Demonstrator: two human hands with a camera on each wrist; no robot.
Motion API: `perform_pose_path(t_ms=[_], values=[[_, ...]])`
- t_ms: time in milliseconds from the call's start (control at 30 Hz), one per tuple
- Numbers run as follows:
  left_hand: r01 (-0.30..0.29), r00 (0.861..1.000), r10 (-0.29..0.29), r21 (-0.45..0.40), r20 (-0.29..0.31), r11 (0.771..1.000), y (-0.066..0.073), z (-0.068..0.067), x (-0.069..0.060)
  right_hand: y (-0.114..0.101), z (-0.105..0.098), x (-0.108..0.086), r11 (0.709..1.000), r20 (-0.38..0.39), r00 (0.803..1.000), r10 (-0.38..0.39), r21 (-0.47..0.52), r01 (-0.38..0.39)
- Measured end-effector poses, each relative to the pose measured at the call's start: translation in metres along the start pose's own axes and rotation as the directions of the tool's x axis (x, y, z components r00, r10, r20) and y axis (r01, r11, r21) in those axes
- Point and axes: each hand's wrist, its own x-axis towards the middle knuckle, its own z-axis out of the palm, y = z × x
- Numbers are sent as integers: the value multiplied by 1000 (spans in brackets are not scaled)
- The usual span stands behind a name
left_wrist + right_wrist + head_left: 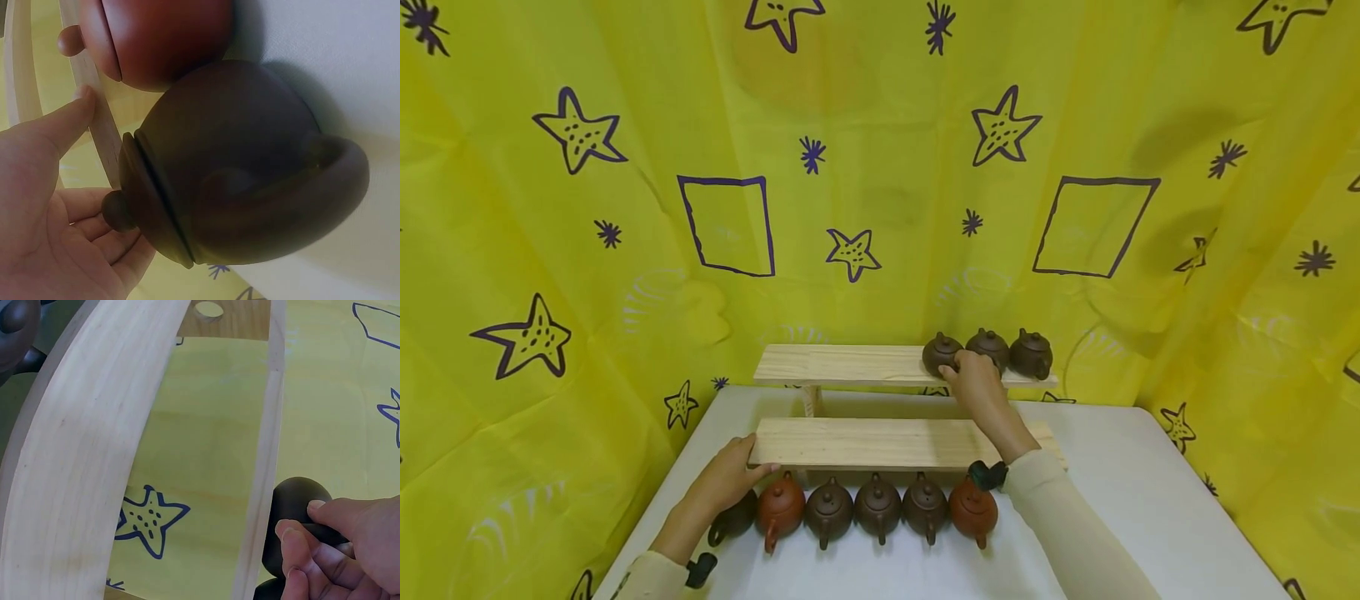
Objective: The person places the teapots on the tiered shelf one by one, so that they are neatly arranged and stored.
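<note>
On the upper board [842, 362] of a two-tier wooden shelf, three dark brown teapots stand at the right. My right hand [979, 385] pinches the handle of the leftmost teapot [940, 353] between thumb and fingers; the right wrist view shows this dark teapot [300, 494] partly behind the fingers. At the lower board's [865, 442] left end, my left hand [726, 475] holds the corner, thumb along the front edge. Just below that hand is a dark teapot [733, 518], partly hidden in the head view; the left wrist view shows its body [231, 150] and handle close up.
In front of the shelf a row of teapots stands on the white table [1120, 492], with a red teapot [780, 507], several brown ones and another red teapot [973, 510] at the right end. A yellow patterned curtain [895, 183] hangs behind and at both sides.
</note>
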Motion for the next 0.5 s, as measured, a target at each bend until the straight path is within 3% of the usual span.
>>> perform_pose_path(t_ms=[500], values=[[4,1000,-4,10,13,1000,2,-2,0,-4,-1,6,1000,45,999,22,5,-22]])
